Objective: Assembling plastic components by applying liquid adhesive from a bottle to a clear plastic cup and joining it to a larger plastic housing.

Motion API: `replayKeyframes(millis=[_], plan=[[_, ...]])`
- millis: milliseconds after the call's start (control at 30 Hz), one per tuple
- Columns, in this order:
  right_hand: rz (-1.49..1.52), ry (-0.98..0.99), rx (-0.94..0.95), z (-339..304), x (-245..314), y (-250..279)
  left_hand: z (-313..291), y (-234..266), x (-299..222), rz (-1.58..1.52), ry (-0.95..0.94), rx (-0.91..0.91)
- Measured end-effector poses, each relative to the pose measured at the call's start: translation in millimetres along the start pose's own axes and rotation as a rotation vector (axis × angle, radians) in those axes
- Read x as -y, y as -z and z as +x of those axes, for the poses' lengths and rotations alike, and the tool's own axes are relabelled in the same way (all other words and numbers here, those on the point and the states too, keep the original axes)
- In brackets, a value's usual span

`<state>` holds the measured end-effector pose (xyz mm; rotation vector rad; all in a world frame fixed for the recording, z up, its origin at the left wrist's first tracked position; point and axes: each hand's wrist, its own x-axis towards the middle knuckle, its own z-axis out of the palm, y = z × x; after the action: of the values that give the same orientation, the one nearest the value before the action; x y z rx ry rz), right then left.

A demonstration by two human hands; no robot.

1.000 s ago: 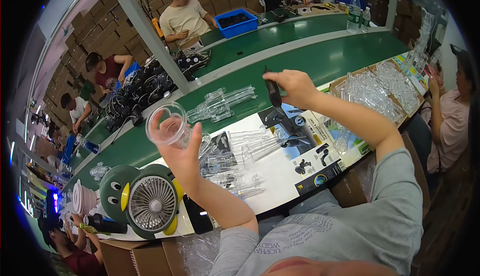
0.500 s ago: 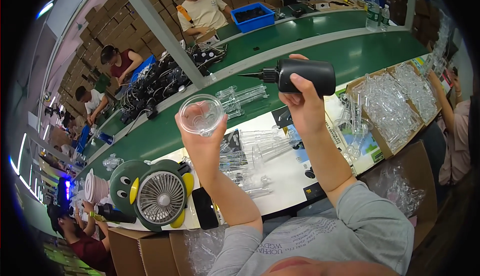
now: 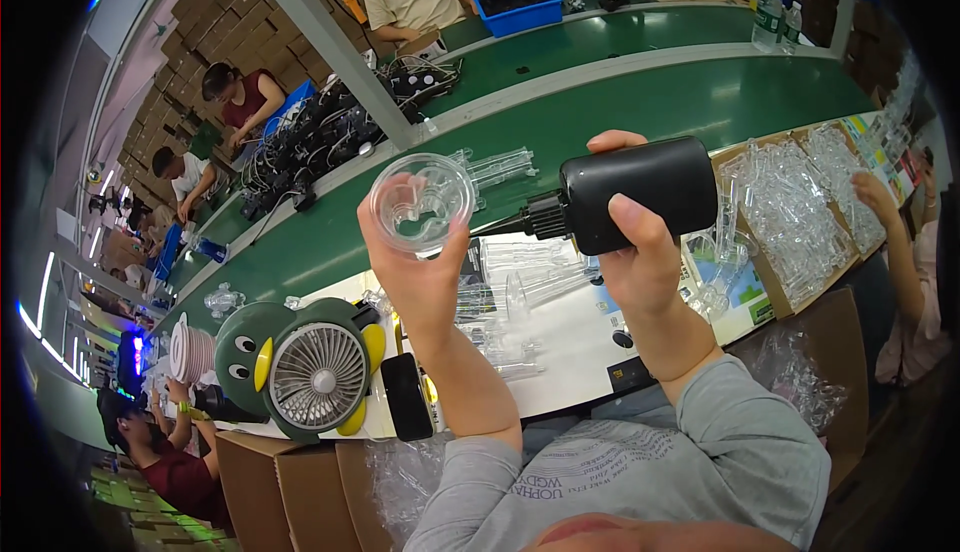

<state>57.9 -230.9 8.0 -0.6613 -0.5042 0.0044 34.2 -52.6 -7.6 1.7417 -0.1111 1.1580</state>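
Observation:
My left hand [image 3: 415, 277] is closed around a clear plastic cup-like part [image 3: 425, 197], its round, wide end turned up toward me. In my right hand [image 3: 645, 267] lies a black squeeze bottle [image 3: 650, 187], tipped on its side. Its thin black nozzle [image 3: 505, 224] points left and reaches the cup's lower right edge, by my left thumb; whether the tip touches cannot be made out. Below and behind my hands, several clear plastic parts [image 3: 520, 297] are spread over the white work surface [image 3: 560, 377]. More clear tubes [image 3: 500, 167] rest on the green belt beyond.
A green penguin-shaped fan [image 3: 320, 377] and a dark phone [image 3: 407, 397] sit at left. On the right stands a cardboard box [image 3: 775, 287] of clear parts. Black cabled units [image 3: 320, 142] and a blue bin [image 3: 517, 17] line the far side, where co-workers sit. A metal post [image 3: 330, 42] rises there.
My right hand has brought the bottle lower and closer, its nozzle now at the clear part instead of above and apart from it. The clear part has risen slightly and shifted right.

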Motion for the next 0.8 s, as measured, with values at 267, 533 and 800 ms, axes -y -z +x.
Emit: replayKeyframes(millis=[267,533,800], plan=[[-0.046,-0.086,0.027,-3.4,2.7,-3.1,-2.7,-1.3,-4.7,0.058,-0.184,-0.035],[0.023,-0.106,0.031,-3.6,-2.5,-2.5,-3.7,-0.4,-5.2,-0.045,-0.232,-0.056],[0.045,-0.127,0.007,-2.9,-3.8,-4.8,-3.0,0.8,-6.0,-0.019,-0.279,-0.083]])
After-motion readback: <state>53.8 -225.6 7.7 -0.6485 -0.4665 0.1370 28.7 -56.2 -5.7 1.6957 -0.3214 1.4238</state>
